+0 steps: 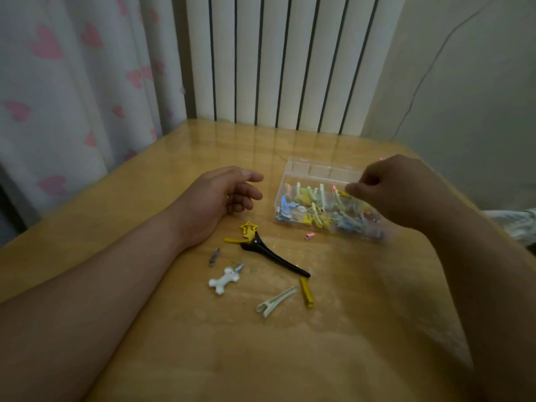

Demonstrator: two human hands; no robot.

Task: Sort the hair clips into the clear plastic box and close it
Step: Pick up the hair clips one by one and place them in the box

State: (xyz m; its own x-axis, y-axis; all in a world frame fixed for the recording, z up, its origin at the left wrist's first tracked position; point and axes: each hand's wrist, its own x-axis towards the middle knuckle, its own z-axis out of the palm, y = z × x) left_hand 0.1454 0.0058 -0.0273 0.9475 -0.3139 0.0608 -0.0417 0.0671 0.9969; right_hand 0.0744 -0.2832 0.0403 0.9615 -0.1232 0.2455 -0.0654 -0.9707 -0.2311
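Observation:
The clear plastic box (pixel 291 173) lies open on the wooden table (pixel 174 343), its lid tilted back, with several coloured hair clips (pixel 313 206) inside. My right hand (pixel 397 192) hovers over the box's right half with its fingertips pinched together; I see nothing clearly in the pinch. My left hand (pixel 223 195) rests on the table left of the box, fingers loosely curled and holding nothing. Loose clips lie in front of it: a yellow star clip (pixel 248 228), a long black clip (pixel 275 258), a white bone-shaped clip (pixel 224 281), a cream clip (pixel 277 301) and a yellow bar clip (pixel 306 292).
A small pink clip (pixel 309 235) lies just in front of the box, and a small silver clip (pixel 214 256) sits by my left wrist. A white radiator (pixel 290 62) stands behind the table and a heart-print curtain (pixel 72 82) hangs at the left.

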